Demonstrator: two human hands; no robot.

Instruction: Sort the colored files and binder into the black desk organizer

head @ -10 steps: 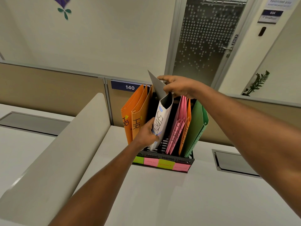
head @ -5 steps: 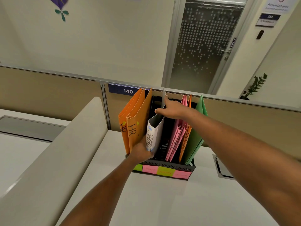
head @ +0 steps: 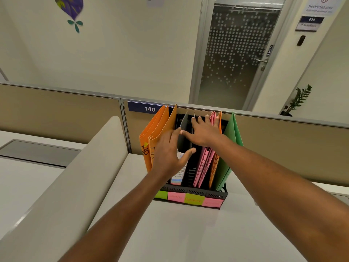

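The black desk organizer [head: 215, 194] stands on the white desk against the partition, with coloured sticky labels along its front. From left to right it holds orange files [head: 158, 129] marked HR, a grey and white binder [head: 184, 133], pink files [head: 204, 163], another orange file [head: 215, 165] and a green file [head: 231, 137]. My left hand [head: 169, 156] is spread in front of the binder's spine, fingers straight, thumb out. My right hand [head: 204, 132] lies flat with straight fingers against the binder's top and the pink files.
A beige curved divider [head: 79, 176] runs along the left of the desk. The tan partition [head: 283, 146] with a "140" plate [head: 149, 108] stands right behind the organizer. A cable hatch [head: 35, 152] sits on the neighbouring desk at left. A frosted door is beyond.
The binder has dropped down into its slot. My right hand let go of its top and flattened; my left hand released the spine and opened.
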